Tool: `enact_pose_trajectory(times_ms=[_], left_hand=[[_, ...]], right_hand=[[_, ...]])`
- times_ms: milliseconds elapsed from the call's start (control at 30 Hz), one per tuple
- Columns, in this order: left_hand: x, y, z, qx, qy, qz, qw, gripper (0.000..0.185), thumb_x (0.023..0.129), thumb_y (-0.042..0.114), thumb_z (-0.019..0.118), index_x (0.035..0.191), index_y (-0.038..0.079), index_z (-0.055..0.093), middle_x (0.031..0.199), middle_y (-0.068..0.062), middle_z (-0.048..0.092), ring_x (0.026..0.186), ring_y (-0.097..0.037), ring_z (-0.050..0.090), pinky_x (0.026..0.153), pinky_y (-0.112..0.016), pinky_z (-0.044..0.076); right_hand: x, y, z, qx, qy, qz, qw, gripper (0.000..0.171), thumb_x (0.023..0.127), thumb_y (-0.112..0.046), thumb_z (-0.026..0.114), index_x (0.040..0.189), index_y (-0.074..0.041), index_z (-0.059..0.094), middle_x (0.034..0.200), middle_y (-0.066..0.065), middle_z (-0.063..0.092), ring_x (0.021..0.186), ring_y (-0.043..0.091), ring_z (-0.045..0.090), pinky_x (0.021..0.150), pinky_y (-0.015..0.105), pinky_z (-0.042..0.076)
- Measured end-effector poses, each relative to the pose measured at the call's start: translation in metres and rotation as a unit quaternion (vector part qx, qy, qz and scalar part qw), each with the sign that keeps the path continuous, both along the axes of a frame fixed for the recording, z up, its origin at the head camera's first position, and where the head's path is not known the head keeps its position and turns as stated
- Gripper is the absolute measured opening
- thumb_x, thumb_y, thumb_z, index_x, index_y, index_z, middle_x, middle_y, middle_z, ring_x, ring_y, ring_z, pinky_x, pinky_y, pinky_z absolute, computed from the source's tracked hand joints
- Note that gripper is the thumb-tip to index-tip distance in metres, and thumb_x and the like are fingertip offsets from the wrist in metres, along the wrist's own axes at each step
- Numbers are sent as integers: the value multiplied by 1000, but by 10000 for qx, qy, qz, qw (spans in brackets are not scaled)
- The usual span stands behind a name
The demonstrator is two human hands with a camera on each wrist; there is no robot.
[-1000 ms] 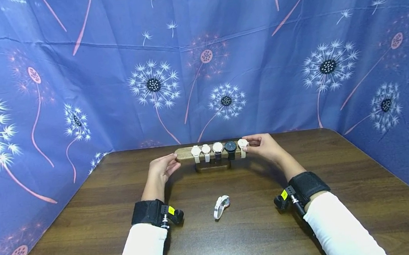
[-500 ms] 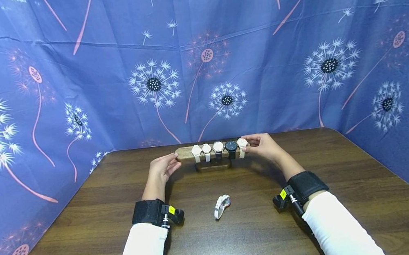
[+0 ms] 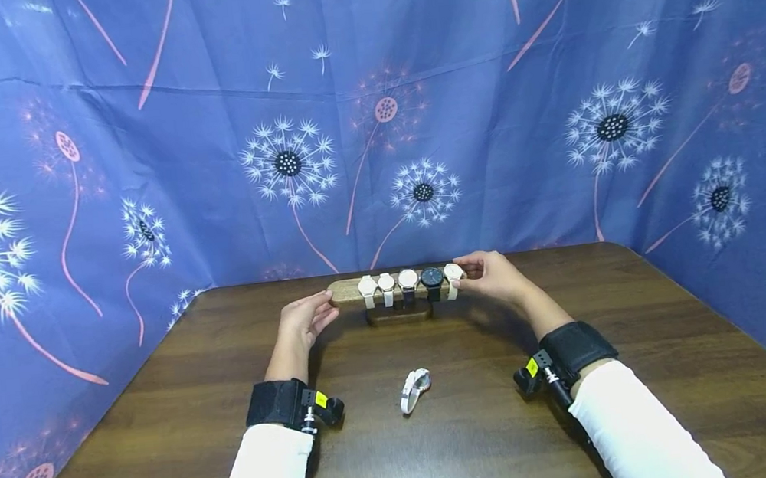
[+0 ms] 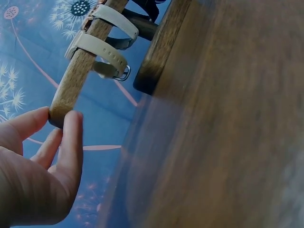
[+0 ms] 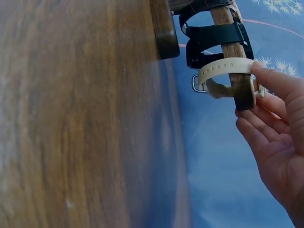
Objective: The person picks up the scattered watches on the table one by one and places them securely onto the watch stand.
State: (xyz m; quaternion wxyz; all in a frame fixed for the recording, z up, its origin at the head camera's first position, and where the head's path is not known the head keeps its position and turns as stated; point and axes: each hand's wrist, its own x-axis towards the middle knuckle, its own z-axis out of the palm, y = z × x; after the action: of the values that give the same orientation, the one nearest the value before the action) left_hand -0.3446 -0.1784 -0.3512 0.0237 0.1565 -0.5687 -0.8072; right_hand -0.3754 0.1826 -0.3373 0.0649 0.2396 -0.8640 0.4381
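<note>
1. The watch bar [image 3: 397, 284], a wooden rail on a short dark base [image 3: 399, 314], stands at centre frame near the far edge of the bench [image 3: 164, 414].
2. Five watches are strapped round the bar side by side. From left to right: three pale ones, a black one [image 3: 432, 276] and a pale end watch [image 3: 453, 271].
3. Left hand [image 3: 304, 320]: thumb and fingers [image 4: 72, 142] touch the bar's left end, relaxed and nearly straight, not wrapped round it. Judged purpose: bracing the bar against sideways load.
4. Right hand [image 3: 495, 273]: fingers [image 5: 278, 83] pinch the end watch at the bar's right tip. The right wrist view shows a fingertip on its cream strap, beside the buckle. Judged purpose: working this watch along the bar end.
5. A sixth watch [image 3: 414, 388], pale, lies loose on the bench at lower centre, between the two forearms and apart from the bar.
6. Each wrist carries a black band with a camera and a yellow tag [image 3: 320, 397]; any print on the tags is too small to read.
7. No brand or dial lettering is legible on any watch.
</note>
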Motion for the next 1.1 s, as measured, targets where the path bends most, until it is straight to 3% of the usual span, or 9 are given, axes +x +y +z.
enact_pose_trajectory(times_ms=[133,200,267,433,600,767,867,1000,1100], left_hand=[[14,-7,2,-1011,137,168,9946,43,89,7,71,127,-7,58,103,-16,68,91,-27,70,82,-33,56],[24,-9,9,-1673,277,215,9853,40,89,10,72,125,-5,61,115,-19,65,104,-32,66,87,-37,55],[35,-11,20,-2293,496,28,9721,39,89,11,72,123,-4,62,121,-21,62,105,-33,65,89,-39,54],[61,-5,46,-3426,1090,-1037,9274,33,88,11,72,116,-6,65,106,-16,69,83,-20,68,78,-35,58],[85,10,55,-3698,1523,-2175,8904,28,86,9,74,109,-7,67,99,-13,71,88,-25,68,78,-40,58],[97,28,60,-4003,1700,-2807,8556,24,85,12,76,104,-1,71,95,-8,71,86,-21,68,77,-41,58],[100,42,58,-4632,1962,-2978,8114,25,83,16,78,103,3,72,92,-6,72,84,-18,69,75,-38,58],[102,63,48,-5637,2240,-3113,7315,28,81,23,80,102,6,73,90,-2,74,82,-13,69,74,-29,56],[103,78,40,-6203,2259,-3201,6795,31,79,28,80,100,6,74,87,-1,73,79,-11,68,72,-28,55]], right_hand=[[8,2,1,-32,247,-89,9997,53,86,-12,75,130,9,55,127,26,59,116,39,58,97,46,48],[14,3,5,-138,434,-25,9990,51,85,-11,76,129,8,56,125,26,60,115,39,60,96,47,49],[24,2,14,-260,521,105,9982,49,85,-7,75,128,8,57,124,26,61,113,40,60,95,47,49],[44,-4,30,-535,526,535,9957,48,83,-2,76,128,5,58,120,24,62,107,39,62,91,44,52],[59,-16,42,-251,766,906,9926,45,82,-2,77,124,1,62,116,22,62,100,34,65,87,41,55],[72,-29,48,343,971,1321,9859,42,82,-7,78,120,1,64,107,13,65,94,25,66,84,40,56],[78,-35,47,555,1038,1642,9794,39,82,-7,78,118,1,65,106,11,65,93,26,66,84,38,56],[82,-37,42,694,990,1983,9727,34,83,-6,77,115,1,66,112,14,64,92,29,66,83,35,56],[84,-37,38,812,996,2073,9698,32,84,-7,76,113,0,67,111,12,65,91,27,67,83,35,56]])
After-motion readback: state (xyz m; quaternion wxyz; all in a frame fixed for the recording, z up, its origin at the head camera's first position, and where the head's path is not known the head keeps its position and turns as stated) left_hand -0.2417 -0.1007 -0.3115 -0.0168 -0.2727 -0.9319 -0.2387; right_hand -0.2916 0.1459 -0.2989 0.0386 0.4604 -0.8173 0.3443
